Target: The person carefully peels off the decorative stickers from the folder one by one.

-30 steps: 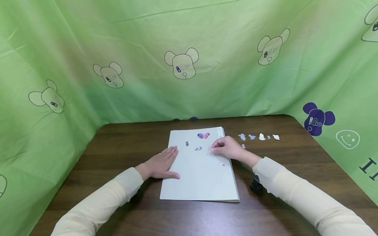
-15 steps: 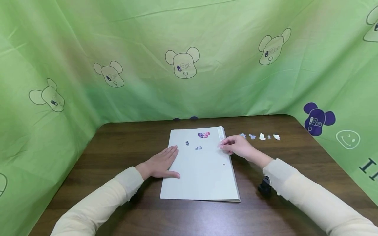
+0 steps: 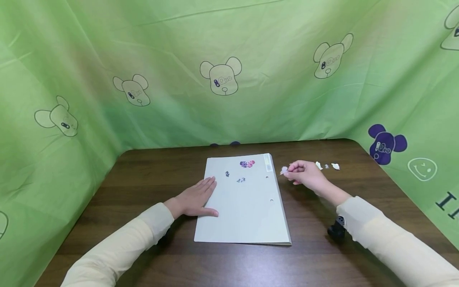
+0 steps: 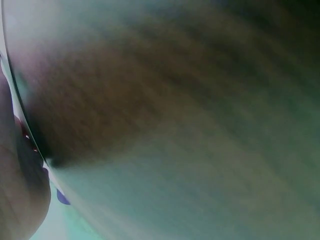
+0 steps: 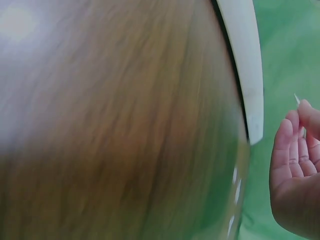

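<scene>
On the table (image 3: 229, 265), the folder (image 3: 244, 223) bears stickers (image 3: 247, 164), with cutouts (image 3: 335, 166) rightward.

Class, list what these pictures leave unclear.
Head: design on the small, pale, irregular paper-like cutout; too small, partly covered by the right hand.
Head: the white rectangular folder, where the left hand covers it.
Left wrist: most of that hand, cut off at left.
Right wrist: cutout, a mere sliver beyond the fingertips.

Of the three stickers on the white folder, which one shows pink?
The top sticker, purple with pink at right; the left sticker and bottom sticker look bluish-grey.
</scene>
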`<state>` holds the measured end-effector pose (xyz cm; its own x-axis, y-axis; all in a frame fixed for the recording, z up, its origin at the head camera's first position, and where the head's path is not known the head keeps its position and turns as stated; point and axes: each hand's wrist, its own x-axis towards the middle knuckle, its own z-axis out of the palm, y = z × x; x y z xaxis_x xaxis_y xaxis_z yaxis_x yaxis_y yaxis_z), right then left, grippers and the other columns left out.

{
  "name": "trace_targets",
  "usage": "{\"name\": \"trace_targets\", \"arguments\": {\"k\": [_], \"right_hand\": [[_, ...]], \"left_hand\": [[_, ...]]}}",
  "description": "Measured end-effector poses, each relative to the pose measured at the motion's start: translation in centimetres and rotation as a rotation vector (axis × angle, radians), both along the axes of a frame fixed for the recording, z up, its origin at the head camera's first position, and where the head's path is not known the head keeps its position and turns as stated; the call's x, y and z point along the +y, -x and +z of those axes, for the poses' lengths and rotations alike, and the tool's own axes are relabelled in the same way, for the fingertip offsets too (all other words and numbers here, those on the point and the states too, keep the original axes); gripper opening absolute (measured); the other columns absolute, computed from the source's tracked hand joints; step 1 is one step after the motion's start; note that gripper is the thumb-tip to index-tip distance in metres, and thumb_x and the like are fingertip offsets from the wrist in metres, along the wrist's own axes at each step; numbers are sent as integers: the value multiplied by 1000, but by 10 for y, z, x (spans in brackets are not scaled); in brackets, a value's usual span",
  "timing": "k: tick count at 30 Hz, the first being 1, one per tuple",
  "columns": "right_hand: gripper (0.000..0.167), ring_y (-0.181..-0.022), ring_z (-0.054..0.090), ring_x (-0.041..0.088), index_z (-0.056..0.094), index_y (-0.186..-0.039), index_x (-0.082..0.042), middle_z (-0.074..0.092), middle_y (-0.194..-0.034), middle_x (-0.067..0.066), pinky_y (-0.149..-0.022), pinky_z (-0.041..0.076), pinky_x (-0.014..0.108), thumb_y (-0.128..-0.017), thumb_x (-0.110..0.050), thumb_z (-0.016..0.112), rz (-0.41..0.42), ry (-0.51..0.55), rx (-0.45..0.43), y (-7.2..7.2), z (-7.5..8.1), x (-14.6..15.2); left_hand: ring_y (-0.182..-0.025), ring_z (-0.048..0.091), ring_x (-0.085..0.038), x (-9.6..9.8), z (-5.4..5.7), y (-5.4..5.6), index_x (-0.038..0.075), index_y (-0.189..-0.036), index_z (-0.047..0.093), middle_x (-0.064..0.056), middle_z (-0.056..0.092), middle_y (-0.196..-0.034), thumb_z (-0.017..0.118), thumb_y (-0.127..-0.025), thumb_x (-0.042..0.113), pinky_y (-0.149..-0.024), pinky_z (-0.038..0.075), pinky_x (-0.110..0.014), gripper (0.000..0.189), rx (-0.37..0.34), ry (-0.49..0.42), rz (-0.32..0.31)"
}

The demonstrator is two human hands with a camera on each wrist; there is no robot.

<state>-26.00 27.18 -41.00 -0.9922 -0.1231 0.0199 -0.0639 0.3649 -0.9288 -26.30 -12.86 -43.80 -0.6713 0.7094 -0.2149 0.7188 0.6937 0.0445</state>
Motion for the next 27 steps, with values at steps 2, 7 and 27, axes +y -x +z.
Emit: {"name": "trace_targets", "arguments": {"k": [2, 7, 27], "right_hand": [[25, -73, 65, 13, 58, -100, 12, 66, -82, 5, -65, 57, 32, -90, -7, 70, -8, -1, 5, -1, -1, 7], [30, -72, 65, 8, 58, -106, 17, 71, -87, 11, -64, 57, 28, -90, -5, 70, -45, -14, 30, -3, -6, 26], [27, -69, 64, 4, 56, -108, 21, 71, -86, 13, -61, 56, 26, -91, 1, 64, -125, -108, -21, -8, -14, 56]], "left_hand": [[-147, -1, -22, 0, -1, 0, 0, -154, 8, -14, 1, -162, 34, -86, 80, -117, 6, -34, 108, 0, -2, 2], [-147, -1, -22, -1, -3, 0, 1, -155, 8, -13, 1, -162, 33, -85, 81, -117, 7, -34, 109, 2, -1, 6], [-147, -1, -22, 0, -4, 1, 2, -155, 9, -12, 2, -162, 33, -84, 82, -117, 6, -34, 109, 10, -6, 4]]}}
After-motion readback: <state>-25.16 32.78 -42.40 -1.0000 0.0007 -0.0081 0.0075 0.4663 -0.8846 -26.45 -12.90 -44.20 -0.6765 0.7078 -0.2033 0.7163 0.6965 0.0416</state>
